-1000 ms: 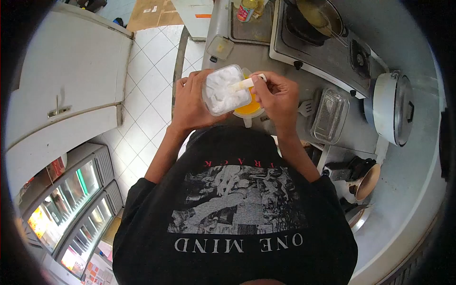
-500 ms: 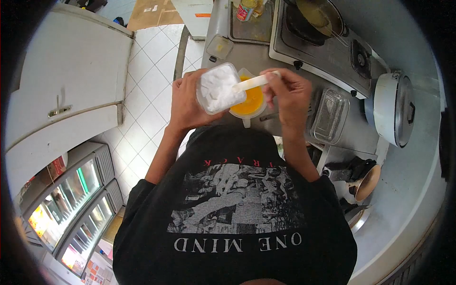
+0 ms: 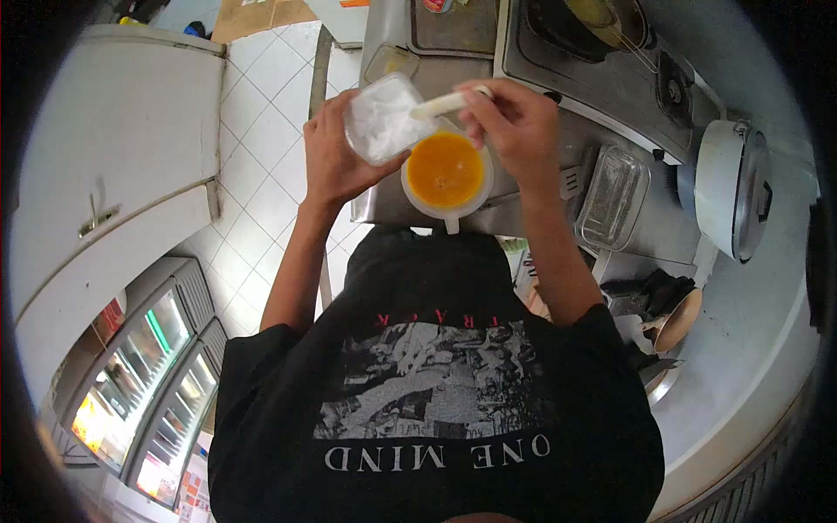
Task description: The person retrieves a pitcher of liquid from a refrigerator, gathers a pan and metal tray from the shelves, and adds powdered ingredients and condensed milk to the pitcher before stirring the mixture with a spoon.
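Observation:
My left hand (image 3: pixel 330 157) grips a clear square tub (image 3: pixel 381 122) of white powder, tilted above the counter. Between the fingers of my right hand (image 3: pixel 514 126) is the pale handle of a spoon (image 3: pixel 443 105), whose far end reaches into the powder. Just below the tub and spoon, a white pitcher (image 3: pixel 452 220) with its handle toward me holds orange-yellow liquid (image 3: pixel 445 170). What the spoon's tip carries cannot be made out.
A stove (image 3: pixel 602 105) with a dark pan (image 3: pixel 567 30) lies at the upper right. Beside it are a clear rectangular container (image 3: pixel 614 199), a slotted spatula (image 3: pixel 571 181) and a large lidded pot (image 3: pixel 728 187). A small square container (image 3: pixel 391 65) and a metal tray (image 3: pixel 453 35) stand farther back.
The tub and both hands have moved up and slightly left in view, uncovering more of the pitcher and its orange-yellow liquid. The view itself has shifted a little.

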Demonstrator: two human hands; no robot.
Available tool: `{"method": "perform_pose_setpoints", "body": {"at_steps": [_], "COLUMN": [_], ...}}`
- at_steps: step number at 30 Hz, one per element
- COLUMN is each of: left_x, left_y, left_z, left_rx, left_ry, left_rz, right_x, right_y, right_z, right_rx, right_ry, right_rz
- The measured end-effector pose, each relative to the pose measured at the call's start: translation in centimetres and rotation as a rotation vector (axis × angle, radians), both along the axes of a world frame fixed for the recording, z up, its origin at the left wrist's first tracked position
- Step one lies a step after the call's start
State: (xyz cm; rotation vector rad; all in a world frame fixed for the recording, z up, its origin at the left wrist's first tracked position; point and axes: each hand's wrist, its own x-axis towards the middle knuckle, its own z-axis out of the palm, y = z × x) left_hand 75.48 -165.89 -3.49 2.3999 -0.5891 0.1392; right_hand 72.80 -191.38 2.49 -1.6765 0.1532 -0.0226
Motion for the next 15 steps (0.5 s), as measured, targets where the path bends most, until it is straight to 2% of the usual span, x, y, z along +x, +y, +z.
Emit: {"method": "perform_pose_setpoints", "body": {"at_steps": [2, 5, 8, 11, 15], "left_x": [2.3, 5.6, 8.5, 10.9, 13.8], "left_y": [-2.1, -4.7, -6.7, -8.3, -9.9], "left_z": [-0.3, -2.9, -7.5, -11.3, -14.6], "left_rx": [-0.017, -0.063, -0.113, -0.13, -0.127], "left_ry": [0.012, -0.013, -0.016, -0.023, -0.013], "left_rz": [-0.079, -0.122, -0.121, -0.116, -0.145], "right_x": [3.6, 8.3, 10.5, 12.2, 13.1], "right_y": [-0.4, -2.1, -3.7, -5.5, -7.0], "right_z": [-2.3, -6.6, -10.3, -14.6, -15.1], "right_rx": [-0.002, -0.304, -0.557, -0.526, -0.475], "right_ry": [0.038, -0.027, -0.135, -0.186, 0.018], "right_rz": [0.142, 0.232, 0.106, -0.002, -0.031]}}
